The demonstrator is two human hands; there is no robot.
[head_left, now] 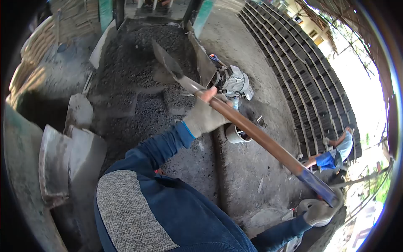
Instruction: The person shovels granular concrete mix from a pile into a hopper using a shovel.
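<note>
A long shovel (252, 128) lies diagonally across the view, its brown shaft running from upper left to lower right. My left hand (205, 113), in a pale grey glove with the thumb tip bare, is closed round the shaft just behind the metal socket. The shovel's blade (170, 62) is seen nearly edge-on, above dark, crumbly material (134, 63) on the floor. At the lower right, my right hand (320, 211), also gloved, is closed round the blue grip end. Whether the blade carries anything cannot be made out.
An electric motor (236, 82) sits beside an upright metal panel (201, 61). Nearer stands a white bucket (233, 135). Worn plates (54, 164) lean at the left. Along the right runs a long rack of dark blocks (302, 69), where another person (336, 155) bends over.
</note>
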